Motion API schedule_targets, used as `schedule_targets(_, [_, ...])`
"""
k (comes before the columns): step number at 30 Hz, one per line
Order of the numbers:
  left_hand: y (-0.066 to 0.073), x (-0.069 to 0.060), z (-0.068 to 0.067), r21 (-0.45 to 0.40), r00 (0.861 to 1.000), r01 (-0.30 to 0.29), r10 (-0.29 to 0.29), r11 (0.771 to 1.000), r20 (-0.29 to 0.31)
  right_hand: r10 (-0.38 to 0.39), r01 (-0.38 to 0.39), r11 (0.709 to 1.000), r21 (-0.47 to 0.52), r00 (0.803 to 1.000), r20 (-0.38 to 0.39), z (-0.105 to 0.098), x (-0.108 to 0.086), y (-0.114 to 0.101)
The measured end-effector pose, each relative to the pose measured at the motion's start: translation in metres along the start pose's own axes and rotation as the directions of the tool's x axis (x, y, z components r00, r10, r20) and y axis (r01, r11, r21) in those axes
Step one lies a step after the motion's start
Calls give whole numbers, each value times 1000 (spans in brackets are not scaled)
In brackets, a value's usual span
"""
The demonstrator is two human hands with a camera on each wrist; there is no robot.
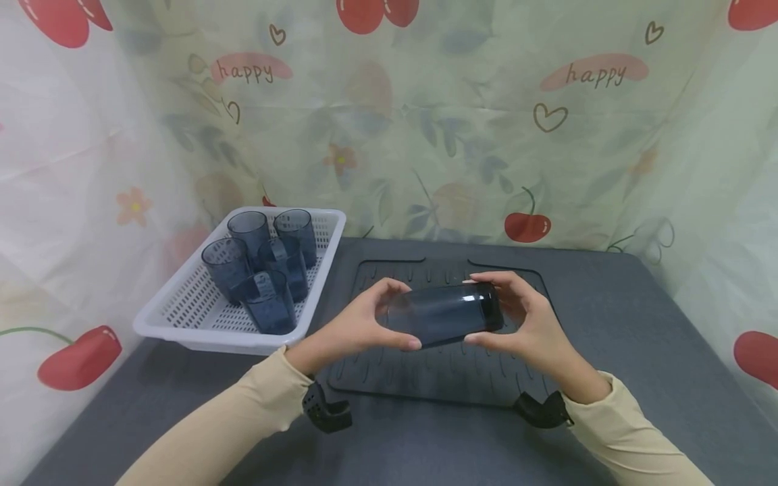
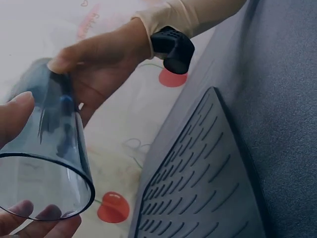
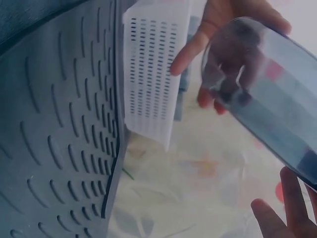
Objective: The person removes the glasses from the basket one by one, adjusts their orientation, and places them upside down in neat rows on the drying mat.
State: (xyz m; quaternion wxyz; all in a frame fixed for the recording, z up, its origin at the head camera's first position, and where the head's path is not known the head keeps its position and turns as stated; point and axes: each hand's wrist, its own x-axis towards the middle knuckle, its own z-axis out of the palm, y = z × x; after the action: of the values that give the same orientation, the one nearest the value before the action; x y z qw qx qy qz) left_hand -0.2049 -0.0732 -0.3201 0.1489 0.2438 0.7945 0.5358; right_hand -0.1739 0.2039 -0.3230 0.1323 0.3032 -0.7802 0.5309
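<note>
A blue-grey transparent drinking glass lies sideways in the air between both hands. My left hand holds its open mouth end, thumb and fingers curled around the rim. At the thick, dark base, my right hand grips with thumb below and fingers above. In the left wrist view, left fingertips show through the glass near its rim. The right wrist view shows the glass with part of the right hand beneath it. Below the glass is a dark ridged drying mat.
A white perforated plastic basket stands to the left on the grey table, holding several similar upright or leaning glasses. A printed curtain hangs behind and along both sides. Black wrist cameras are strapped at both cuffs.
</note>
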Motion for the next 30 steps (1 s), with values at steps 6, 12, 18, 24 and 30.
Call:
schedule_targets(6, [-3, 0, 4, -54, 999, -13, 15, 998, 46, -34, 33, 998, 49, 999, 18, 1, 2, -4])
schedule_targets(12, [-4, 0, 8, -36, 997, -7, 10, 999, 78, -82, 75, 986, 148, 996, 39, 4, 3, -7])
schedule_targets(18, [-5, 1, 11, 18, 995, -36, 35, 999, 98, -182, 166, 952, 256, 982, 42, 10, 7, -8])
schedule_targets(24, [-6, 4, 18, 91, 994, -26, 16, 995, 107, -160, 143, 954, 265, 986, 41, 15, 8, -13])
schedule_targets(30, [-6, 5, 23, 33, 991, -30, 26, 999, 133, -97, 87, 968, 235, 995, 33, 17, 8, -17])
